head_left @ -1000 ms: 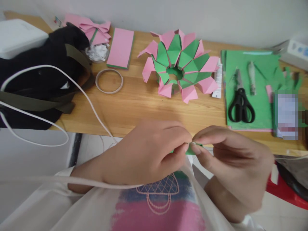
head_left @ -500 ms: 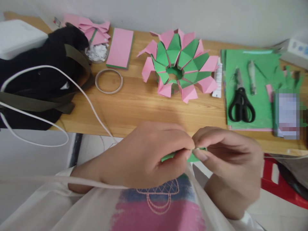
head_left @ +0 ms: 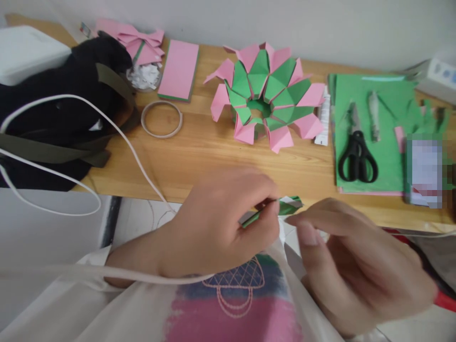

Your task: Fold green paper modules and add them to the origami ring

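In front of my shirt, my left hand [head_left: 228, 218] pinches a small folded piece of green paper [head_left: 290, 205] between thumb and index finger. The paper's white underside shows at its right end, and much of it is hidden behind my fingers. My right hand [head_left: 359, 261] is just to the right, apart from the paper, with nothing seen in it. Its index finger reaches out past the thumb, and the other fingers are loosely curled. Beyond my hands, a ring of pink and green folded paper petals [head_left: 285, 88] stands on the wooden table [head_left: 199, 161].
Black scissors [head_left: 357, 156] and a cutter knife [head_left: 374, 116] lie on green sheets [head_left: 388, 166] at right. A white tube [head_left: 322, 118] lies beside them. Left are a tape roll [head_left: 142, 118], a pink paper stack [head_left: 178, 71], a black bag [head_left: 53, 118] and a looping white cable [head_left: 130, 145].
My right hand has let go of the green paper and moved right and down, toward me. My left hand still holds the paper, whose right end is now exposed and slightly higher.
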Action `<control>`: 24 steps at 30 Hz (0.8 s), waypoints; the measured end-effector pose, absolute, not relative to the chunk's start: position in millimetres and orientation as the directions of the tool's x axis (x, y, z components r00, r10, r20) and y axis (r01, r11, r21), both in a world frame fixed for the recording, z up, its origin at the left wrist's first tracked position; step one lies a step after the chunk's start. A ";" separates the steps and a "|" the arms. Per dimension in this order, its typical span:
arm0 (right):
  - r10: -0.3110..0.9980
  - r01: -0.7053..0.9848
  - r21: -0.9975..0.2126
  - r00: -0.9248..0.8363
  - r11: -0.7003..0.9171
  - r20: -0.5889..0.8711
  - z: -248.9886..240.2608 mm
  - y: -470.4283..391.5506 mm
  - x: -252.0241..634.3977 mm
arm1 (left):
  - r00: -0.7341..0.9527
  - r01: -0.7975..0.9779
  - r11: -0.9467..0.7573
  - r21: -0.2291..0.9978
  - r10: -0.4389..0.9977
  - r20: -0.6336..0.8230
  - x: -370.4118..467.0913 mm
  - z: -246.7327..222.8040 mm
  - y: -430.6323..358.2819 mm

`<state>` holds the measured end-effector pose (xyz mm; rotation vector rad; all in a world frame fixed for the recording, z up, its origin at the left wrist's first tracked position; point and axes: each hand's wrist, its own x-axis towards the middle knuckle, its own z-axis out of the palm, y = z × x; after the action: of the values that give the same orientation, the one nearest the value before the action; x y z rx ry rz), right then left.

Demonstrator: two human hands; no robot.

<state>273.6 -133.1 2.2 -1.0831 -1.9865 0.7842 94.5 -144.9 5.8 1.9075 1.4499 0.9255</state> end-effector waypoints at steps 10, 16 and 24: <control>0.857 0.484 -0.730 -0.434 0.482 0.279 1.4 -129.8 270.2 | 0.247 0.770 -0.368 0.521 0.925 0.289 97.7 7.0 -151.7; 0.861 0.461 -0.748 -0.415 0.477 0.294 -0.3 -129.2 270.4 | 0.262 0.786 -0.394 0.477 0.910 0.320 98.2 10.0 -150.1; 0.864 0.475 -0.735 -0.394 0.483 0.313 -1.6 -130.0 267.8 | 0.262 0.753 -0.411 0.514 0.904 0.339 97.4 8.9 -148.9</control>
<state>267.8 -130.0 -1.6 -1.1022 -2.0402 0.7209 97.4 -148.9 8.9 2.2854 1.5377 0.8746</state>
